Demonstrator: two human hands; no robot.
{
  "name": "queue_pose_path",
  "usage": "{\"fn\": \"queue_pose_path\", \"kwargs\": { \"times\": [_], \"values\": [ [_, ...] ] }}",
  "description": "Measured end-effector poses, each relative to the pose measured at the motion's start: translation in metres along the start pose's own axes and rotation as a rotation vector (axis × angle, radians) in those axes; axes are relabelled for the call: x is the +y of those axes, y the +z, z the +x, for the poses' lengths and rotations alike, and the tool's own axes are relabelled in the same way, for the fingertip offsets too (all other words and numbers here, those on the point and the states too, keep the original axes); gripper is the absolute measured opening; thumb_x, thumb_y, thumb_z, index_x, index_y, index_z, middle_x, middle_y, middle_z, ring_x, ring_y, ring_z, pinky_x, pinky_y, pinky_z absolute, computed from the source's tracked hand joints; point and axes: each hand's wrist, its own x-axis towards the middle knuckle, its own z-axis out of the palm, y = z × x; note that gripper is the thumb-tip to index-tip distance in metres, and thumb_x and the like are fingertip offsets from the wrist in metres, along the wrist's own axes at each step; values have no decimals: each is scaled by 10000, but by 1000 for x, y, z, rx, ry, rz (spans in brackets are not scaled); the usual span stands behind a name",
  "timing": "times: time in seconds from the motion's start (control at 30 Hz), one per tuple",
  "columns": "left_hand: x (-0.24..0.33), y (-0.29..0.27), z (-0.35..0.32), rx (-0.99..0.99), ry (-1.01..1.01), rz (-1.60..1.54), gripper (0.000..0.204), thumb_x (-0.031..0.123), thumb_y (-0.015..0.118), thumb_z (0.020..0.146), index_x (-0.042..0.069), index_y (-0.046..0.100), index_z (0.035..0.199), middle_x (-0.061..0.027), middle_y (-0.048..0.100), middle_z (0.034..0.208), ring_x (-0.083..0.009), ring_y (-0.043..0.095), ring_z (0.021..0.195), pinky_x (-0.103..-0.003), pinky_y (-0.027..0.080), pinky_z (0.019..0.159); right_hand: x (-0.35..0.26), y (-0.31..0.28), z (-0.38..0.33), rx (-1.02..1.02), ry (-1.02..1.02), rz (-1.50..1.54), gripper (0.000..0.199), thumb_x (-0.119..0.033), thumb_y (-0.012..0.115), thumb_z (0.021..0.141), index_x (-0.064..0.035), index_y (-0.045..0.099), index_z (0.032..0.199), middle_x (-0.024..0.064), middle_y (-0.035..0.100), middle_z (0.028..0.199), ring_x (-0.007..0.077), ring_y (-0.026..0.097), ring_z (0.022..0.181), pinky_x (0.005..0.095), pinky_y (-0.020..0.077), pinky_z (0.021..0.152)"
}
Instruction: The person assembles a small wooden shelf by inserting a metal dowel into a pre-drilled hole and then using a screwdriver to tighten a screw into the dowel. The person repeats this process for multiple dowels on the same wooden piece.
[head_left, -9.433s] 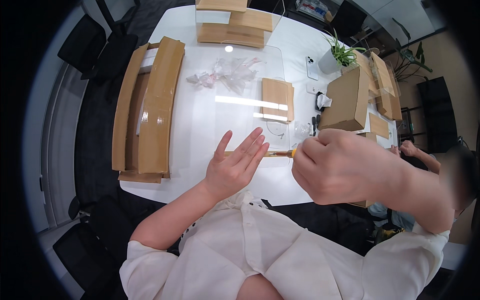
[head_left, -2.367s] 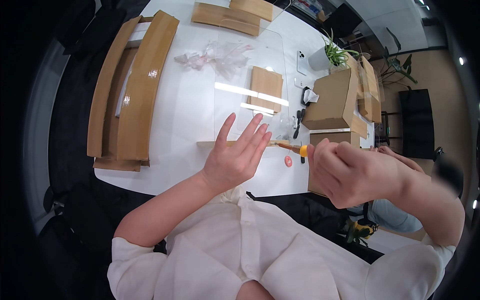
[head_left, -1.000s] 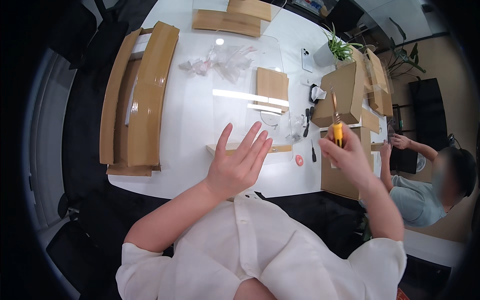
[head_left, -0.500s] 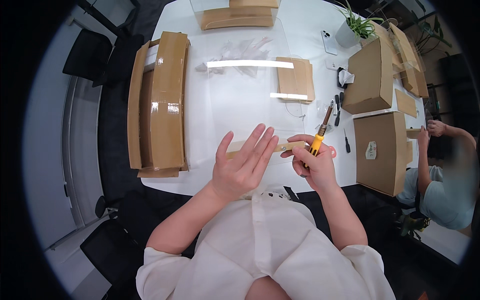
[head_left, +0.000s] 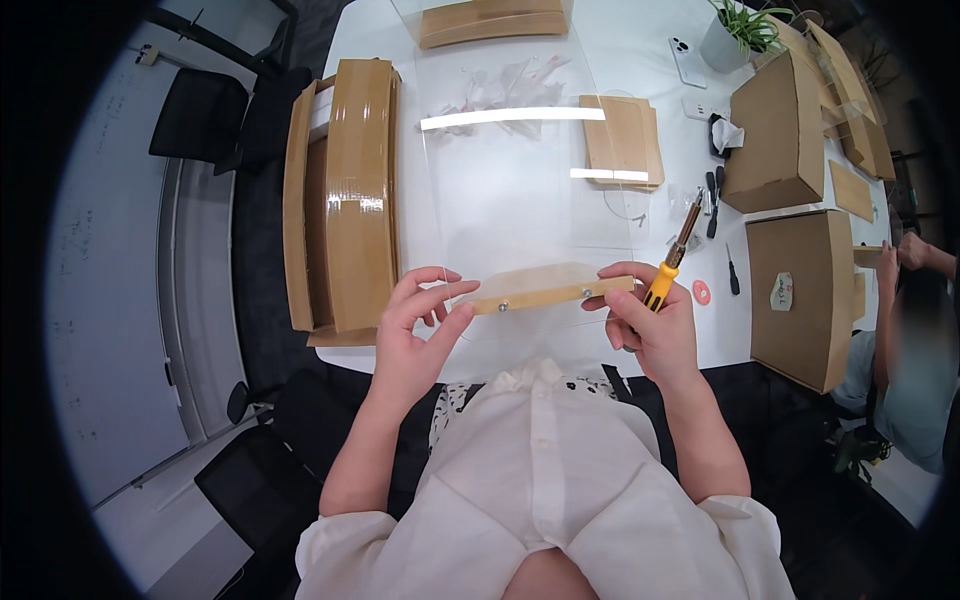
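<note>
gripping a wooden strip [head_left: 548, 293] by its ends, left hand [head_left: 415, 335] fingers pinch; right hand [head_left: 650, 325] also clasps a screwdriver [head_left: 672, 267].

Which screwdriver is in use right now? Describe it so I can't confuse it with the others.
At the near edge of the white table, find the wooden strip held between both hands. The screwdriver sits in the right hand. Its yellow-and-black handle sets it apart from the dark tools lying farther back.

The right hand [head_left: 652, 335] covers most of the screwdriver's yellow handle [head_left: 660, 287].
</note>
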Motion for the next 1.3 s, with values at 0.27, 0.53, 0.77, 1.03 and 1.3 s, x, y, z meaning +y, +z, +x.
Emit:
{"fn": "queue_pose_path", "kwargs": {
  "times": [0.27,0.53,0.77,1.03,1.3],
  "values": [
    [9,14,2,-236,-190,-466,395,269,501,1088,18,599,1377,-104,636,1359,-232,733,1040,-313,566,836,1,-1,-1,-20,5,25,216,-31,655,967,39,654,1171,176,739,862,97,639,565,187,316,416],
    [4,16,2,-182,-145,-454,299,205,563,1069,32,673,1287,-71,702,1200,-160,711,957,-273,509,811,-2,0,5,-18,-10,-82,231,-73,626,973,41,642,1173,192,733,860,88,593,518,181,288,401],
    [7,30,-15,23,-137,-510,308,208,546,1078,29,670,1295,-83,712,1180,-161,722,929,-258,494,777,-26,2,32,-163,85,-125,223,-130,694,961,16,683,1128,168,742,852,96,635,566,185,300,422],
    [6,37,-19,191,-207,-601,388,236,468,1107,-35,623,1337,-85,707,1181,-163,699,877,-273,470,775,-46,27,73,-267,148,-249,181,-148,681,974,-7,686,1088,128,730,830,94,624,570,179,311,438],
    [2,22,-24,283,-119,-43,470,180,724,944,19,577,1361,-67,649,1066,-184,553,1007,-329,435,908,-51,37,93,-312,177,-325,166,-141,702,958,-13,690,1063,103,716,792,104,639,581,187,306,436]
  ]
}}
